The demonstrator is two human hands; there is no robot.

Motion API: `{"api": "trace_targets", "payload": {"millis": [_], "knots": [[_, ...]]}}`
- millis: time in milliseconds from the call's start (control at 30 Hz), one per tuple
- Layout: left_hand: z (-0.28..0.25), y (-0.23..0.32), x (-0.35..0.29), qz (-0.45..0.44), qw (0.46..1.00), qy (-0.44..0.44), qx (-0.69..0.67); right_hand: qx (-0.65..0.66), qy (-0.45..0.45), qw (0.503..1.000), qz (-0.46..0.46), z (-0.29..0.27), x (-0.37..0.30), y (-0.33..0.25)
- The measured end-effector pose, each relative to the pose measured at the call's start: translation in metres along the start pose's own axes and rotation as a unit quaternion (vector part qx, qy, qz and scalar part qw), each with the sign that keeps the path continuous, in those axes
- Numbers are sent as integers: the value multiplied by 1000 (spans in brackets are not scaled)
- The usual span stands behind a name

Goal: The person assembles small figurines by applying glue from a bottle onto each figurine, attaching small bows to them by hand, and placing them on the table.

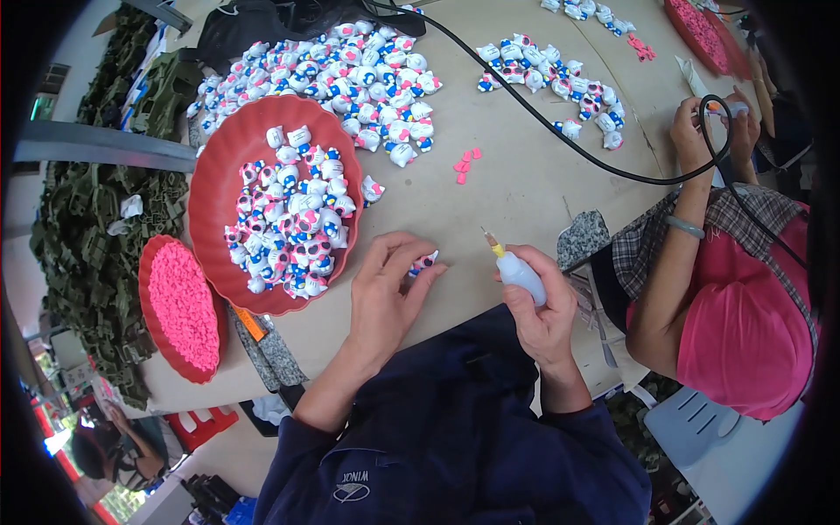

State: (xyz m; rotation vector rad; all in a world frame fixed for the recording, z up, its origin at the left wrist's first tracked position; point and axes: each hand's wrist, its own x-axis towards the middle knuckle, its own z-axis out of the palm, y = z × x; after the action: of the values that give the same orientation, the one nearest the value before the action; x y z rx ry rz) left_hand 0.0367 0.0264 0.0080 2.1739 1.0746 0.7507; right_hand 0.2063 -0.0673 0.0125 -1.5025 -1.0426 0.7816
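Observation:
My left hand (385, 293) is closed on a small white, blue and pink cat-head figurine (423, 262), held between thumb and fingers just above the table. In my right hand (544, 308) is a squeeze bottle (521, 278) with a yellow collar and a thin needle tip, pointing up and to the left. A gap separates the needle from the figurine. Left of my left hand, a large red scalloped tray (206, 188) holds many similar figurines. Several loose pink pieces (464, 166) lie on the table beyond my hands.
A smaller red tray (214, 354) of pink pieces stands at far left. A big pile of figurines (350, 79) covers the back left, with another group (560, 79) farther right. A black cable (560, 136) crosses the table. At right sits a co-worker in pink (744, 324).

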Motion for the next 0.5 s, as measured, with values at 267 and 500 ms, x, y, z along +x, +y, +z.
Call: {"api": "trace_targets", "payload": {"millis": [267,500], "knots": [[-14,8,-13,-307,759,-76,-569,49,-28,998,17,-3,-5,0],[-10,-9,-25,-233,778,-81,-578,137,17,988,70,4,-5,-11]]}}
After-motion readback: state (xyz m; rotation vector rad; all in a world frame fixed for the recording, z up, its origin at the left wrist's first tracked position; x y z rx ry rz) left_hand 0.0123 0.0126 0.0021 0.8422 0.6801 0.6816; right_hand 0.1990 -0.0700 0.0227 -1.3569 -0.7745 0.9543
